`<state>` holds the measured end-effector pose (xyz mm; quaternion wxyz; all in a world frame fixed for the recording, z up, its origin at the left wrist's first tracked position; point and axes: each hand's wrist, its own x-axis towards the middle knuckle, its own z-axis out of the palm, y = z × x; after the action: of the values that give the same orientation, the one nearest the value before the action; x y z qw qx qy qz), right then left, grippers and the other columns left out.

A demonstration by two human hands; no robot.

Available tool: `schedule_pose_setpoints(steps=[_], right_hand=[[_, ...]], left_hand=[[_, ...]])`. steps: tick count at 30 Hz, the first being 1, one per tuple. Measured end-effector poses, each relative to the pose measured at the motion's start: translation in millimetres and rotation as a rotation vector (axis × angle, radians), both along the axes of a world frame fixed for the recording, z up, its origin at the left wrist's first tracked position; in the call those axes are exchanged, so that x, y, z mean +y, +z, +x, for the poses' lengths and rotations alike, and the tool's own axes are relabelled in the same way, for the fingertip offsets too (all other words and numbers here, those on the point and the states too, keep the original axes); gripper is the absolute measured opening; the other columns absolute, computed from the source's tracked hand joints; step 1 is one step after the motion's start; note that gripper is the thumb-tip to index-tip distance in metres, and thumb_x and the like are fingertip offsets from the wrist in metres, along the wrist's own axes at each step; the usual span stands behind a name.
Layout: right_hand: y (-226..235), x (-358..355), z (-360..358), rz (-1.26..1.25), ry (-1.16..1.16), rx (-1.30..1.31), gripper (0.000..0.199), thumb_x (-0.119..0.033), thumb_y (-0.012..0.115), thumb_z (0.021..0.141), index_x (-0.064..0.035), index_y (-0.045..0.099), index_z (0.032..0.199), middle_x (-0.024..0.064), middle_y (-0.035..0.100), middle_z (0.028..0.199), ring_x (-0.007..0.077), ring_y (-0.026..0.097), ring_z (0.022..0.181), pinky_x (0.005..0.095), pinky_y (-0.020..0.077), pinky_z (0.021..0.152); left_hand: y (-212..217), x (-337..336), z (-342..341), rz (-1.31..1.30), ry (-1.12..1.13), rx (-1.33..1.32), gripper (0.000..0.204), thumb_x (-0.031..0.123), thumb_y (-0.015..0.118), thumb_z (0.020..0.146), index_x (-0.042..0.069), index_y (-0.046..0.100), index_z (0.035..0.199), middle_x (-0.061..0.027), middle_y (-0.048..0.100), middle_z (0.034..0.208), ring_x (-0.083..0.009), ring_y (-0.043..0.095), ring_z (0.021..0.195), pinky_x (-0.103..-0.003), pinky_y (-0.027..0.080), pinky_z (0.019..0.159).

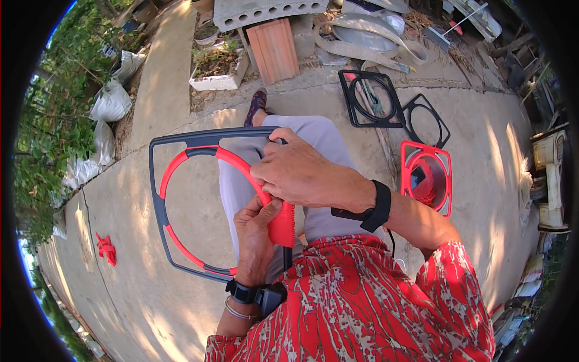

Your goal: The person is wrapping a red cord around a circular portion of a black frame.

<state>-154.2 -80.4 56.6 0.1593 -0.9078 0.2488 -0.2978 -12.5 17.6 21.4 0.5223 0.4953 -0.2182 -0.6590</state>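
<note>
A dark grey square plastic frame (158, 175) with a round ring inside it rests upon my lap. Red strip (282, 226) is wound closely over the frame's right side, and red stretches also cover parts of the ring. From above, my right hand (301, 172) bends its fingers round the frame's upper right part at the red winding. Just below, my left hand (256, 232) pinches the winding's edge between thumb and fingers. The strip's loose end, if there is one, is hidden by my fingers.
Two black frames (368, 123) lie on the concrete to the right. Nearer is a red-wrapped frame (446, 187) with red material and a dark object in it. A red bundle (106, 249) lies at left. A planter (220, 71) and white sacks (111, 101) stand farther off.
</note>
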Motion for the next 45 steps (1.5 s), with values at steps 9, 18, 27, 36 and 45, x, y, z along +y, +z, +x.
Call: schedule_pose_setpoints(steps=[9, 18, 27, 36, 45], right_hand=[[-6.8, 55.1, -46.7, 0.617, -0.204, -0.376, 0.013, -0.010, 0.066, 0.085, -0.0016, 0.065, 0.096, 0.0085, 0.063, 0.078, 0.0189, 0.060, 0.076, 0.0303, 0.0461, 0.070], [-64.9, 41.7, -24.0, 1.086, 0.044, -0.650, 0.024, -0.007, 0.058, 0.092, -0.0027, 0.062, 0.115, 0.0048, 0.063, 0.109, 0.0123, 0.057, 0.098, 0.0284, 0.0468, 0.083], [-84.7, 35.8, -25.0, 1.350, 0.214, -0.656, 0.026, -0.013, 0.055, 0.095, -0.0021, 0.060, 0.118, 0.0017, 0.061, 0.112, 0.0124, 0.056, 0.105, 0.0288, 0.0448, 0.092], [-19.7, 52.1, -68.4, 0.618, -0.165, 0.039, 0.012, -0.002, 0.058, 0.084, -0.0002, 0.057, 0.095, 0.0115, 0.062, 0.090, 0.0242, 0.060, 0.086, 0.0329, 0.0457, 0.078], [64.6, 83.5, -92.4, 0.833, -0.071, -1.068, 0.006, -0.006, 0.050, 0.084, -0.0062, 0.044, 0.081, 0.0102, 0.059, 0.075, 0.0254, 0.057, 0.075, 0.0403, 0.0460, 0.067]], left_hand=[[4.2, 0.0, 9.1, 0.026, 0.035, 0.029, 0.016, 0.000, 0.066, 0.085, -0.002, 0.067, 0.100, -0.0071, 0.068, 0.089, -0.0119, 0.064, 0.078, -0.024, 0.053, 0.072], [2.2, -0.7, 8.9, 0.047, 0.028, 0.073, 0.015, 0.000, 0.066, 0.084, -0.003, 0.067, 0.099, -0.0082, 0.069, 0.088, -0.0125, 0.065, 0.076, -0.024, 0.054, 0.071], [2.3, -5.4, 9.2, 0.107, -0.031, 0.139, 0.018, 0.000, 0.063, 0.086, -0.005, 0.065, 0.103, -0.0111, 0.069, 0.091, -0.0157, 0.066, 0.078, -0.027, 0.055, 0.073], [-7.6, -8.2, 13.2, 0.172, -0.004, 0.063, 0.013, 0.002, 0.059, 0.088, -0.005, 0.065, 0.098, -0.0124, 0.068, 0.088, -0.0191, 0.068, 0.075, -0.030, 0.057, 0.070], [-9.6, -11.1, 16.3, 0.214, 0.039, 0.097, 0.011, 0.003, 0.058, 0.089, -0.006, 0.062, 0.094, -0.0139, 0.066, 0.080, -0.0234, 0.068, 0.065, -0.033, 0.058, 0.058]])
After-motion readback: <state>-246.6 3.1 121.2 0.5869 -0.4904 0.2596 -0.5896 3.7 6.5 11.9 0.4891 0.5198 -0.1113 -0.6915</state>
